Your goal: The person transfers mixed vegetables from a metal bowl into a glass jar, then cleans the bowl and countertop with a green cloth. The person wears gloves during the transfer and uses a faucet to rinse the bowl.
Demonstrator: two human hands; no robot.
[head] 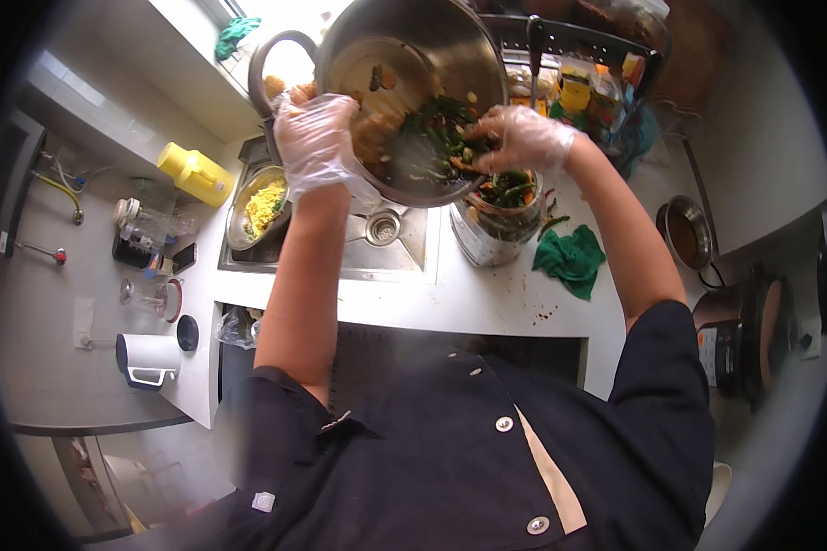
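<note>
My left hand, in a clear plastic glove, grips the left rim of a large stainless steel pot. The pot is tilted toward me and to the right, above the sink and a wide-mouthed jar. Dark green chili peppers with pale cloves and brown liquid lie low in the pot. At its right side, my gloved right hand reaches over the rim with bent fingertips among the peppers. Whether those fingers pinch any is hidden. More peppers fill the jar up to its mouth.
A green cloth, stray peppers and brown drips lie right of the jar. A bowl of yellow shredded food sits over the sink. Left are a yellow thermos and white kettle; right, a dark electric cooker.
</note>
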